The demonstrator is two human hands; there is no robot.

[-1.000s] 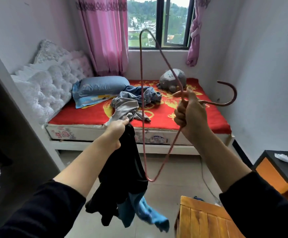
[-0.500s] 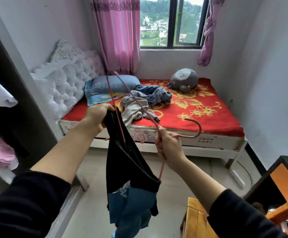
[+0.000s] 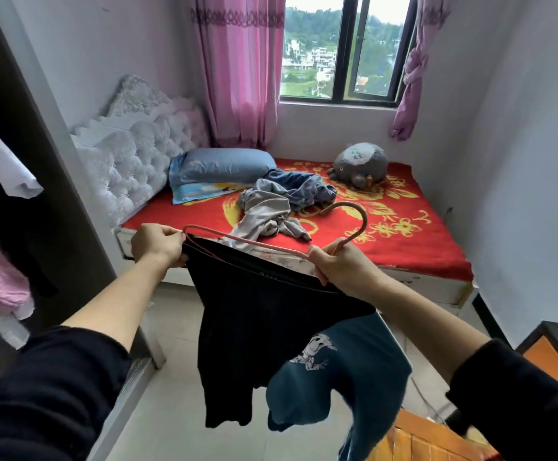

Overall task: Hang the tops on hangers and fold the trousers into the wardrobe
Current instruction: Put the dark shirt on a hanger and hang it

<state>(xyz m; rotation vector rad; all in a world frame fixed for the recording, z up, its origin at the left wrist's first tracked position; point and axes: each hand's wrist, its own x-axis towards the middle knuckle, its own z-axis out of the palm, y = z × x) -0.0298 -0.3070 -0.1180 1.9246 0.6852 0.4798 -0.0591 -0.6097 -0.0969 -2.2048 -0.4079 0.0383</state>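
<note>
A black and teal top (image 3: 264, 331) hangs in front of me with a pink hanger (image 3: 354, 229) pushed into its neck. My left hand (image 3: 158, 244) grips the top's left shoulder and the hanger's left end. My right hand (image 3: 340, 267) holds the hanger near the base of its hook, together with the top's collar. The hanger lies nearly level, hook curling up to the right. Grey and blue clothes (image 3: 281, 207) lie heaped on the red bed (image 3: 404, 234). The wardrobe (image 3: 21, 181) stands open on my left with garments hanging inside.
A blue pillow (image 3: 221, 168) and a grey plush toy (image 3: 360, 164) lie on the bed. An orange and black cabinet (image 3: 557, 354) stands at the right, and a wooden stool (image 3: 437, 440) sits near my right forearm. Tiled floor (image 3: 171, 394) runs between bed and wardrobe.
The hanger swung down from upright to nearly level and now sits inside the top's neck. My left hand spread the top open to the left. My view turned toward the wardrobe.
</note>
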